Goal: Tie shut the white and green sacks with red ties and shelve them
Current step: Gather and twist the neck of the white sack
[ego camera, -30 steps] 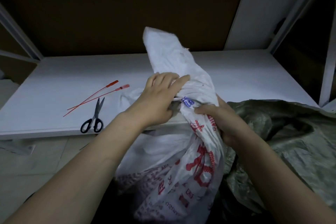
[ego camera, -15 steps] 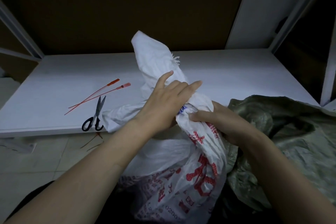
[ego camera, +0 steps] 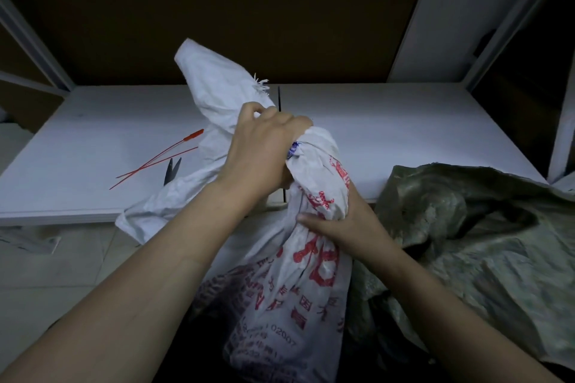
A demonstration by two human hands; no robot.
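Shelf [ego camera: 404,134] bears 2 red ties [ego camera: 193,135]; 2 hands [ego camera: 264,149] [ego camera: 342,224] grip 1 white sack [ego camera: 217,87].

white sack [ego camera: 214,93]: plain white above the left hand [ego camera: 264,152]. Small blue mark at that hand's knuckles. Red printed characters around and below the right hand [ego camera: 339,224], grey-black digits lower down.
green sack [ego camera: 466,227], right of the right hand: mottled olive-green, woven texture.
red ties [ego camera: 192,135], left of the left hand: red all along.
scissors [ego camera: 169,172], beside them: dark blades.
shelf [ego camera: 404,134]: white, one thin dark seam.
back panel [ego camera: 249,9]: dark brown.
floor [ego camera: 46,258]: pale beige tiles.
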